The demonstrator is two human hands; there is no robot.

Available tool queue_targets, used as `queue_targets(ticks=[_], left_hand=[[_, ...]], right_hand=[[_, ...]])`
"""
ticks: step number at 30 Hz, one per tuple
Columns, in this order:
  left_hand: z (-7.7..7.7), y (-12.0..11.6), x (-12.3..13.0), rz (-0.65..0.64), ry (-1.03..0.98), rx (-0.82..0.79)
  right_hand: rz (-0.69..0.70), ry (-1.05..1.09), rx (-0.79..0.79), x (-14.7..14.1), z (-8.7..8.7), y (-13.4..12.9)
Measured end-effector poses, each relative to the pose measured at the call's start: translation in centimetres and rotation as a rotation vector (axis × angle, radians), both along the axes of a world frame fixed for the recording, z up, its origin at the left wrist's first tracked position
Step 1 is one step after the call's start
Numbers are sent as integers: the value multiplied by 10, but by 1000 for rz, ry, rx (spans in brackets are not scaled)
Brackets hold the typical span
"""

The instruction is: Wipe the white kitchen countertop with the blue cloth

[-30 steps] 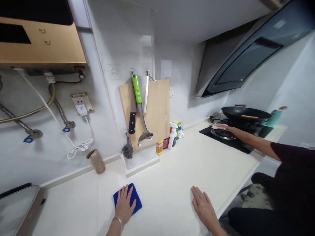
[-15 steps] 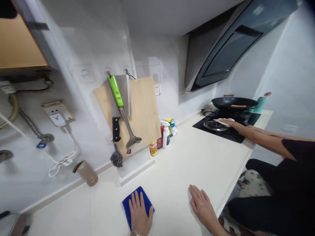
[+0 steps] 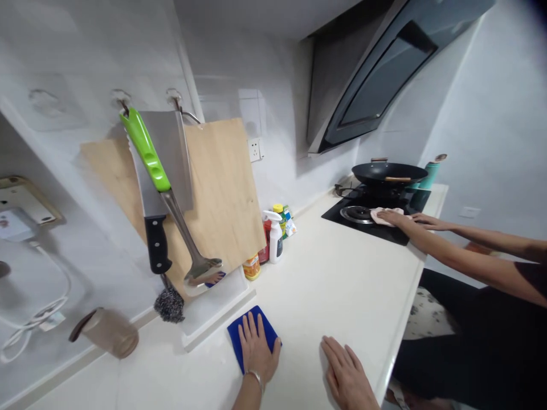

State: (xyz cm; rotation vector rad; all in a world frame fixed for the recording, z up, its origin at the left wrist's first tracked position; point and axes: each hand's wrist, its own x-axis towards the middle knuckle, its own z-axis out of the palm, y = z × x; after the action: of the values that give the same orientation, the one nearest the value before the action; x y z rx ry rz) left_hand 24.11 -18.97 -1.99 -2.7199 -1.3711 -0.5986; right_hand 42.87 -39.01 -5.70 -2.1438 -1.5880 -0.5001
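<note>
My left hand (image 3: pixel 260 354) lies palm down with its fingers spread on a folded blue cloth (image 3: pixel 269 331), pressing it flat to the white counter (image 3: pixel 333 279). A bracelet circles the left wrist. My right hand (image 3: pixel 348 373) rests flat on the bare counter nearer its front edge, fingers stretched out and holding nothing. Beyond the cloth stand a white spray bottle (image 3: pixel 276 240) and a yellow-orange container (image 3: pixel 252 267) against the wall.
Left on the wall hang a wooden cutting board (image 3: pixel 222 193), a cleaver (image 3: pixel 158 245), a green-handled ladle (image 3: pixel 147 151) and a steel scrubber (image 3: pixel 169 304). A brownish cup (image 3: pixel 113 333) stands below. At right, another person's hand (image 3: pixel 391 217) presses a pale cloth beside the wok (image 3: pixel 384 172).
My left hand and the blue cloth have moved along the counter toward the right and the wall. My view has shifted closer to the cutting board. The other person's cloth has moved off the burner.
</note>
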Motion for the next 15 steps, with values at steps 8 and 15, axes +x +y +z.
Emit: queue_targets(ticks=[8, 15], left_hand=[[8, 19, 40, 86, -1, -65], [9, 24, 48, 110, -41, -53]], right_hand=[[0, -39, -42, 1, 3, -1], [9, 27, -68, 1, 9, -4]])
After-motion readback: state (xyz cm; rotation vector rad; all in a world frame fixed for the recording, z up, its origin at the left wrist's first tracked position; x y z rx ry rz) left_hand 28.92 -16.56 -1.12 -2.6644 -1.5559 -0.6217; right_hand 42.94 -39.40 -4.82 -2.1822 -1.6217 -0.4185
